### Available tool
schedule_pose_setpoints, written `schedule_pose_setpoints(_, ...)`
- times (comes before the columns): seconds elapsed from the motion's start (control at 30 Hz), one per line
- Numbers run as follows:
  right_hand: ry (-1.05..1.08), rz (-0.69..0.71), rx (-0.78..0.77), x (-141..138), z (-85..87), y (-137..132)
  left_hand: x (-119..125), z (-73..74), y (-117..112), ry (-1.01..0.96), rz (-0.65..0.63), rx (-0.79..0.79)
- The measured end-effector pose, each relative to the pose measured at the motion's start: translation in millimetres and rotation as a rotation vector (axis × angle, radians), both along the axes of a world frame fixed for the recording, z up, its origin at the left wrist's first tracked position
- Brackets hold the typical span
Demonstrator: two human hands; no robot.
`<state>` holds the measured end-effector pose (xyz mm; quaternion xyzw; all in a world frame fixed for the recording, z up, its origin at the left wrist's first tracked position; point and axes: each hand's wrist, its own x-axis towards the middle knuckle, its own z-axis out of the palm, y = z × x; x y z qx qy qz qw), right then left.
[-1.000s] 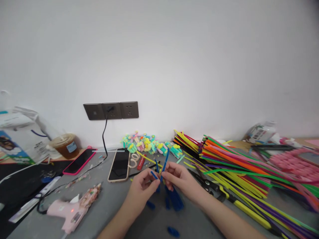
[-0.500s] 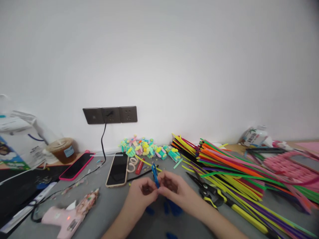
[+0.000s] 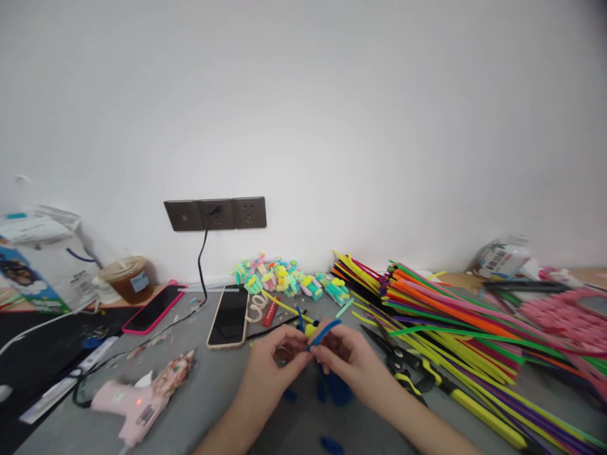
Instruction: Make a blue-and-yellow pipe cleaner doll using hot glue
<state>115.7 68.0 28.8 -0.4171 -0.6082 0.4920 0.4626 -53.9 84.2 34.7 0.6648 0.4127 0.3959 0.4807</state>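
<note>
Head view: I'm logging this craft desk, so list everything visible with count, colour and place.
pipe cleaner pile: many, mixed colours, right side
small figures: a heap, pastel, back centre
pink-cased phone: one, pink, centre left
beige-cased phone: one, beige, beside it
glue gun: one, pink, front left
cutters: one, yellow and black, right of centre
cup: one, brown drink, back left
socket panel: one, dark, on the wall
blue pieces: several, blue, front centre
blue pipe cleaner: one, blue, held, front centre
left hand: one, bare, pinching the blue pipe cleaner
right hand: one, bare, pinching the blue pipe cleaner
</note>
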Motion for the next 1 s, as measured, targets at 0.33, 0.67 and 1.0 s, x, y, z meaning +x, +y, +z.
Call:
schedule_pose_setpoints(0.33, 0.277, 0.087, -0.172, 1, 2.2, 4, -2, 0.6, -5, 0.157, 0.023, 0.118)
schedule_pose_setpoints(0.67, 0.293, 0.050, -0.252, 2, 3.0, 2, 0, -3.8, -6, 0.112, 0.080, 0.193)
schedule_pose_setpoints(1.0, 0.270, 0.082, -0.224, 2, 1.8, 3, 0, -8.0, -3, 0.065, 0.144, 0.406)
